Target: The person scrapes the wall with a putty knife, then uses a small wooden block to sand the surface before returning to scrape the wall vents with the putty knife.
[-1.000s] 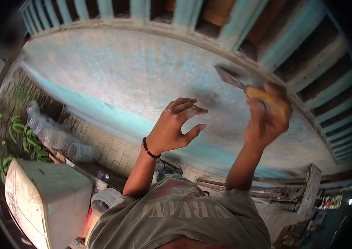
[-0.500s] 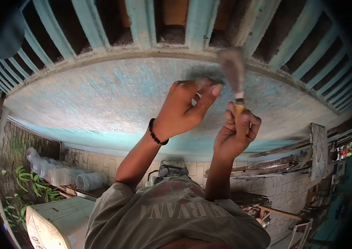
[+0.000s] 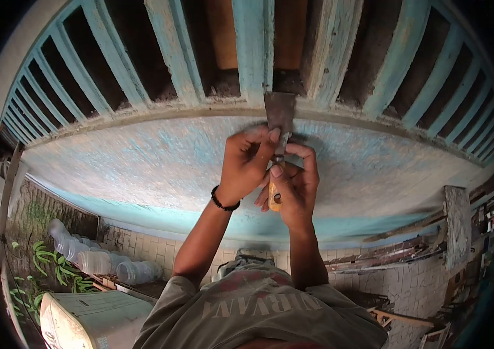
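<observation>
A scraper with a flat metal blade [image 3: 280, 110] and a yellow handle points up in front of the wall [image 3: 159, 151], whose surface is patchy blue and white. My right hand [image 3: 296, 189] is wrapped round the handle near its neck. My left hand [image 3: 248, 161], with a dark beaded bracelet at the wrist, pinches at the lower part of the blade with thumb and fingers. The blade's top edge reaches the ledge under the turquoise slats [image 3: 252, 52].
At the lower left are clear plastic jars [image 3: 98, 260], green plants [image 3: 43, 259] and a pale box-like object [image 3: 101, 320]. Wooden boards [image 3: 375, 259] lie at the right, by an upright weathered plank [image 3: 457, 227]. A tiled floor [image 3: 153, 247] shows below.
The scraper has moved left and now stands upright between my hands. My left hand has come onto its blade. The view has shifted, showing more of the slats.
</observation>
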A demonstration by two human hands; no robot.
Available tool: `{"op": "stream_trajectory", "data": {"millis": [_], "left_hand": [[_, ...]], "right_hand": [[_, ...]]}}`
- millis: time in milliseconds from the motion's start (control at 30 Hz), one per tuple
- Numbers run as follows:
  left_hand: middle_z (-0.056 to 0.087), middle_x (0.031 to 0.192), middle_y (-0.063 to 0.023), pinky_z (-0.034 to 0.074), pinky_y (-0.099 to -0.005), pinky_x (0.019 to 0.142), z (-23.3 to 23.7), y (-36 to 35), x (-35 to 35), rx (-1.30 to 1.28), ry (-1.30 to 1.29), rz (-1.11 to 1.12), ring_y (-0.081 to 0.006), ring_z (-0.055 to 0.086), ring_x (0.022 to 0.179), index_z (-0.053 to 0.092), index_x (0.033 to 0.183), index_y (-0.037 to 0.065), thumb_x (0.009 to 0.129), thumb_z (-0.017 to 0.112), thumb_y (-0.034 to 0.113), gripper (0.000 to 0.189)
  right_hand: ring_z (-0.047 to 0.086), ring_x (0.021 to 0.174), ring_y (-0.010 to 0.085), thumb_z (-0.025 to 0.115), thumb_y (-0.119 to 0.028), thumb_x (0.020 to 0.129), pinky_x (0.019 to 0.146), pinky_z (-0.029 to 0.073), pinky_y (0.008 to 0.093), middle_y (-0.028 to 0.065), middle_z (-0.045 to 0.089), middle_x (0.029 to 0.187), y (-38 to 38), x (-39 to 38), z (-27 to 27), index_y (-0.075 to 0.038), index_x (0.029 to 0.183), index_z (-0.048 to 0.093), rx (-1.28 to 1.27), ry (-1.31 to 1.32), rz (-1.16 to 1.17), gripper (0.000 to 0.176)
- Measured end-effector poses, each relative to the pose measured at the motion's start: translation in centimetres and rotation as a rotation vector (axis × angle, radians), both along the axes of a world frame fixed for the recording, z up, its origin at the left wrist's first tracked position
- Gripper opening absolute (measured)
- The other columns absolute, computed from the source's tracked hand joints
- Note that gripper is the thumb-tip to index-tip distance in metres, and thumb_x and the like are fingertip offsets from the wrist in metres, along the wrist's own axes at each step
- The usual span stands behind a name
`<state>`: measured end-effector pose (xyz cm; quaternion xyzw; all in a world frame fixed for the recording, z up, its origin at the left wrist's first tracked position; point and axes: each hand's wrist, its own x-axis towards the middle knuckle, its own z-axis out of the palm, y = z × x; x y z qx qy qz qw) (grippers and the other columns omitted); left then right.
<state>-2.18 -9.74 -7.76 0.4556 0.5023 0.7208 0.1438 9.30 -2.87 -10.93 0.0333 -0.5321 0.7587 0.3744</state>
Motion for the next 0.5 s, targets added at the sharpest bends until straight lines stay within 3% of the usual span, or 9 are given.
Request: {"op": "stream_trajectory", "data": {"millis": [233, 367, 467, 500], "left_hand": [[0.063, 0.075, 0.0026, 0.039, -0.0218, 0.057, 0.5, 1.3, 1.0, 0.071, 0.026, 0.055, -0.0015, 0.050, 0.069, 0.068, 0.088, -0.001, 0.106, 0.059, 0.010, 0.024], [0.067, 0.075, 0.0003, 0.042, -0.0228, 0.057, -1.8, 2.5, 0.4, 0.054, -0.034, 0.120, -0.0030, 0.054, 0.069, 0.072, 0.094, -0.003, 0.106, 0.059, 0.011, 0.023], [0.078, 0.090, -0.0094, 0.050, -0.0223, 0.052, -1.0, 2.7, 1.7, 0.144, -0.039, 0.158, -0.0061, 0.066, 0.066, 0.075, 0.100, -0.004, 0.108, 0.056, 0.017, 0.030], [0.076, 0.086, -0.0081, 0.049, -0.0223, 0.051, -0.7, 2.3, 1.7, 0.095, -0.034, 0.153, -0.0057, 0.064, 0.064, 0.074, 0.098, -0.004, 0.108, 0.056, 0.017, 0.029]], "right_hand": [[0.067, 0.051, 0.0187, 0.063, -0.010, 0.102, 0.043, 0.052, 0.0288, 0.0123, 0.069, 0.077, 1.3, -0.3, 0.1, 0.005, 0.132, 0.049, 0.019, 0.041, -0.020, 0.036], [0.067, 0.051, 0.0186, 0.063, -0.009, 0.102, 0.043, 0.051, 0.0282, 0.0121, 0.068, 0.074, 1.3, -0.6, 0.5, 0.008, 0.125, 0.054, 0.045, 0.056, -0.110, 0.030], [0.066, 0.051, 0.0178, 0.062, -0.009, 0.103, 0.042, 0.051, 0.0283, 0.0120, 0.067, 0.073, 1.8, -0.6, 0.2, 0.007, 0.120, 0.055, -0.005, 0.012, -0.040, 0.024], [0.066, 0.052, 0.0176, 0.062, -0.009, 0.103, 0.042, 0.051, 0.0284, 0.0119, 0.067, 0.074, 1.8, -0.7, 0.4, 0.006, 0.117, 0.055, -0.026, 0.019, -0.036, 0.022]]}}
